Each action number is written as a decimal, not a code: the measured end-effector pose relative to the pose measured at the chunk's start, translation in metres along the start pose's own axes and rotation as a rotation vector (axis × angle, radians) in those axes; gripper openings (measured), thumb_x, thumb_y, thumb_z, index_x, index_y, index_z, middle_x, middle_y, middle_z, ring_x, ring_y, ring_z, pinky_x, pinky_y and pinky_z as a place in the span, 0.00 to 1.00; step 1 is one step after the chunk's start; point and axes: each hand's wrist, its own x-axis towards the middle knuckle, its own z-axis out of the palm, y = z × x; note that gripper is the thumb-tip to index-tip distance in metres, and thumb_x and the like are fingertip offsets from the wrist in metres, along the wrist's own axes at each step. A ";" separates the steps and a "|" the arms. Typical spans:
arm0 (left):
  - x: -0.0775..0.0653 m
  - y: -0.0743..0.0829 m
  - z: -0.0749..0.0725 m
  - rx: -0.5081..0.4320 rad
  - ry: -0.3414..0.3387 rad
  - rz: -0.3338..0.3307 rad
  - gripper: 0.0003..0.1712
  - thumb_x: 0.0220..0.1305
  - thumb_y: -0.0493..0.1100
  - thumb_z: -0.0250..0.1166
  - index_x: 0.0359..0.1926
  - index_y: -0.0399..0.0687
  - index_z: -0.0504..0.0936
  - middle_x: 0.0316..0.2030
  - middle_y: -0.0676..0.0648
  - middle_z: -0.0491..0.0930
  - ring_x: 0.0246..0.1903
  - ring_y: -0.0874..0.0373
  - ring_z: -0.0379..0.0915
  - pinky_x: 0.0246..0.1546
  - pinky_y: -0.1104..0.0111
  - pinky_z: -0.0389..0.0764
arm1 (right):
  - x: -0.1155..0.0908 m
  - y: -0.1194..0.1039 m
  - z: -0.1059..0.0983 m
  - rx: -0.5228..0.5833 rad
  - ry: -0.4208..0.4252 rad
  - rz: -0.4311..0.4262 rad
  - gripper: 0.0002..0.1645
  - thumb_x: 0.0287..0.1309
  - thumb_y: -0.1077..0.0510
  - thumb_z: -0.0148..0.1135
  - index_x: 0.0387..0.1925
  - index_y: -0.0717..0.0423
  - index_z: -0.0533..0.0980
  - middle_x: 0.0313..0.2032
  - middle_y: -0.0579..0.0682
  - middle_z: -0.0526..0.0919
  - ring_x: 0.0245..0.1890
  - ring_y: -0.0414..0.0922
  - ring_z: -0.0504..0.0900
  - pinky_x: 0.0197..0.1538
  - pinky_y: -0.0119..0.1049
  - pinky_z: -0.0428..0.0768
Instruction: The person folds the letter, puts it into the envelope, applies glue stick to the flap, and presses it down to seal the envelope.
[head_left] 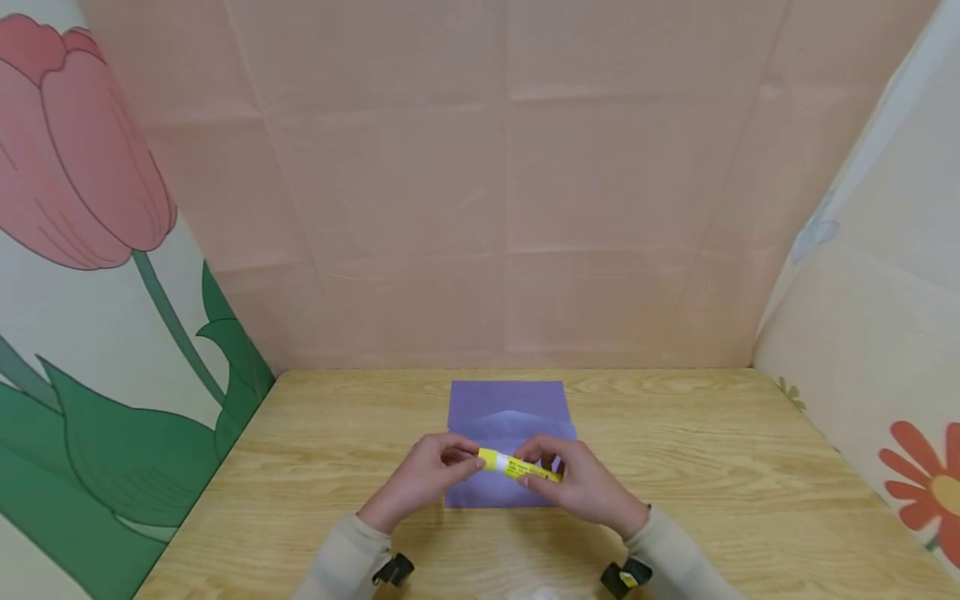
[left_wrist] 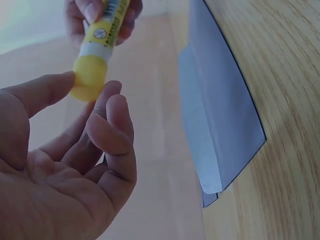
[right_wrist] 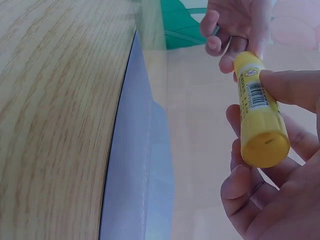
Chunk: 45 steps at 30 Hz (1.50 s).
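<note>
A yellow glue stick (head_left: 516, 466) with a white band is held between both hands above the purple envelope (head_left: 480, 493). With thumb and fingertips, my left hand (head_left: 429, 473) pinches the yellow cap (left_wrist: 90, 77) at its left end. My right hand (head_left: 587, 485) grips the barrel (right_wrist: 257, 100) from the other end, thumb on one side and fingers on the other. The base of the stick, a round yellow end, faces the right wrist camera. Below, the envelope lies on the table with its flap raised away from the hands, a paler inner panel (left_wrist: 200, 130) showing.
A wood-grain table (head_left: 337, 450) spreads around the envelope. Behind it rises a pinkish cloth backdrop (head_left: 405, 208). On the left stands a panel with a large tulip (head_left: 97, 158), on the right one with a red flower (head_left: 918, 483).
</note>
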 end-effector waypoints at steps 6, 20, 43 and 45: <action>0.000 0.004 0.002 0.073 0.023 0.077 0.13 0.66 0.49 0.68 0.47 0.47 0.87 0.39 0.53 0.85 0.37 0.60 0.78 0.37 0.67 0.80 | 0.000 0.000 0.002 0.017 -0.016 -0.014 0.10 0.59 0.53 0.72 0.41 0.38 0.80 0.36 0.37 0.84 0.30 0.38 0.75 0.28 0.33 0.75; -0.002 0.018 0.011 0.152 0.075 0.201 0.10 0.64 0.47 0.70 0.44 0.52 0.87 0.40 0.55 0.86 0.35 0.62 0.78 0.36 0.70 0.79 | 0.001 -0.001 0.015 -0.019 -0.010 -0.086 0.20 0.55 0.59 0.74 0.46 0.39 0.78 0.34 0.35 0.85 0.29 0.33 0.77 0.27 0.31 0.76; -0.001 0.008 0.018 0.158 0.094 0.203 0.13 0.65 0.45 0.69 0.47 0.45 0.87 0.42 0.49 0.86 0.34 0.63 0.77 0.32 0.72 0.79 | 0.002 0.009 0.029 -0.007 -0.011 -0.182 0.39 0.57 0.62 0.72 0.68 0.49 0.66 0.30 0.38 0.84 0.26 0.31 0.78 0.25 0.29 0.77; 0.000 0.005 0.018 0.138 0.096 0.172 0.13 0.65 0.46 0.70 0.47 0.46 0.87 0.42 0.49 0.86 0.35 0.62 0.78 0.32 0.71 0.80 | 0.002 0.010 0.030 -0.032 -0.018 -0.205 0.40 0.56 0.64 0.72 0.69 0.51 0.66 0.30 0.40 0.84 0.26 0.31 0.78 0.25 0.28 0.77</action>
